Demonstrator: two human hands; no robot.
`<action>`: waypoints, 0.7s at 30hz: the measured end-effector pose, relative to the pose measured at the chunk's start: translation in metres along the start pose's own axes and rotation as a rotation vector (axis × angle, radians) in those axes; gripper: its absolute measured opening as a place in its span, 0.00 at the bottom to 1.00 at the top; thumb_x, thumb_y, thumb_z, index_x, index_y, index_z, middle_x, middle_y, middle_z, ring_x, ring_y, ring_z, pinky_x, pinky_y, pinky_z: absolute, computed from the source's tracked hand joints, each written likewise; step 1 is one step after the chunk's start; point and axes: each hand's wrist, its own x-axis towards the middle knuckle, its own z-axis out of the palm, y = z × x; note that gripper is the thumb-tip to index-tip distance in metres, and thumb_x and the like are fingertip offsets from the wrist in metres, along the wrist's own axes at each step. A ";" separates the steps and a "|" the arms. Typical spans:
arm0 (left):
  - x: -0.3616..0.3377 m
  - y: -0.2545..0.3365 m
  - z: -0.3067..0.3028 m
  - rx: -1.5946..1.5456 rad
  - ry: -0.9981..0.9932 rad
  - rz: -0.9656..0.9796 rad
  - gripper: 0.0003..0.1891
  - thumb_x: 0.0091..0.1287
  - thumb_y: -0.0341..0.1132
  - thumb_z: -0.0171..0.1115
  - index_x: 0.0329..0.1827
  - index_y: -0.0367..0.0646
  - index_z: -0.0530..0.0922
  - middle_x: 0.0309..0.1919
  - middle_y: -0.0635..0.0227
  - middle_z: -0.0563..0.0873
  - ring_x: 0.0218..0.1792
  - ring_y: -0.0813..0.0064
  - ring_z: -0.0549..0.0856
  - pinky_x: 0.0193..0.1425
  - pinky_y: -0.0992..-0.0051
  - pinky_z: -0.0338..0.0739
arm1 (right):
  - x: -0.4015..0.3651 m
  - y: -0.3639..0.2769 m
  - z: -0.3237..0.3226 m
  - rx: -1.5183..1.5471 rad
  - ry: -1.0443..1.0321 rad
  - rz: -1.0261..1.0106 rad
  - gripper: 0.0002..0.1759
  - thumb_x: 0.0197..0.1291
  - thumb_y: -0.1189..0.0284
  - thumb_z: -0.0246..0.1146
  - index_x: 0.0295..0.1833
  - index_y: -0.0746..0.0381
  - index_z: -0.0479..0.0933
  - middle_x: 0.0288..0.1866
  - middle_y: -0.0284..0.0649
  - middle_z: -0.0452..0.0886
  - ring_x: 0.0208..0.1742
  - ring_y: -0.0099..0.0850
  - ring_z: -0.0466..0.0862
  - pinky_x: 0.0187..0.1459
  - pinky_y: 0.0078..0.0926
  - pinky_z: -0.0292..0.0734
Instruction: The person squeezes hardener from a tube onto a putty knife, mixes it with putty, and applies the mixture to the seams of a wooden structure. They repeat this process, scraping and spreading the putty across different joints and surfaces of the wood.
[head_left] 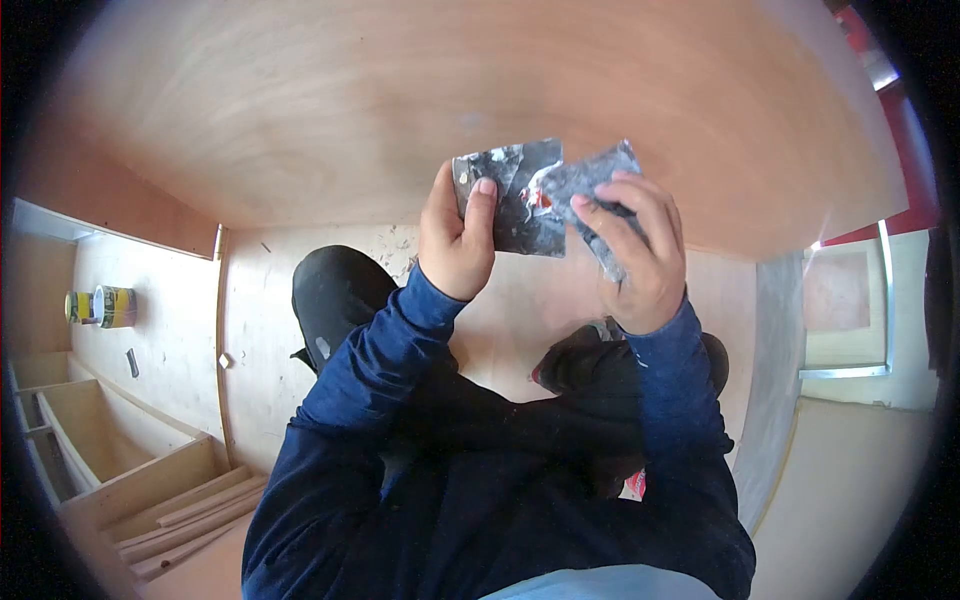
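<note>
My left hand [460, 240] grips a dark, flat square plate [525, 228] by its left side, thumb lying across the face. White putty [533, 182] with a red-orange streak sits near the plate's right edge. A grey, smeared putty scraper [590, 180] is pinched in my right hand [645, 255], fingers over its front. Its left edge overlaps the plate right at the putty. Both pieces are raised in front of a large wooden panel.
The pale plywood panel [400, 110] spans the top of the view. At left are tins [115, 307], an open wooden box frame [125, 425] and stacked wood strips [190, 515]. A metal frame [845, 372] stands at right. My bent knee [340, 300] is below my hands.
</note>
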 end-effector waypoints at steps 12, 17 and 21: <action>0.008 0.001 -0.001 -0.249 0.090 -0.048 0.08 0.73 0.29 0.48 0.50 0.35 0.71 0.37 0.67 0.82 0.38 0.83 0.79 0.44 0.80 0.75 | -0.018 0.026 0.027 0.167 0.056 0.248 0.27 0.40 0.94 0.57 0.49 0.64 0.80 0.53 0.47 0.75 0.55 0.44 0.77 0.56 0.33 0.73; -0.003 0.011 0.001 0.302 -0.051 0.101 0.08 0.73 0.28 0.49 0.49 0.33 0.70 0.35 0.67 0.82 0.36 0.83 0.79 0.39 0.81 0.73 | -0.016 0.025 0.021 -0.073 0.011 0.116 0.25 0.40 0.87 0.59 0.48 0.61 0.81 0.50 0.44 0.78 0.56 0.47 0.76 0.57 0.41 0.71; -0.005 0.004 0.002 0.276 -0.067 -0.047 0.09 0.73 0.28 0.48 0.51 0.33 0.70 0.40 0.64 0.83 0.40 0.77 0.83 0.42 0.80 0.75 | -0.010 0.008 0.012 0.073 -0.166 0.064 0.24 0.40 0.89 0.59 0.48 0.62 0.80 0.49 0.44 0.79 0.57 0.45 0.76 0.58 0.39 0.71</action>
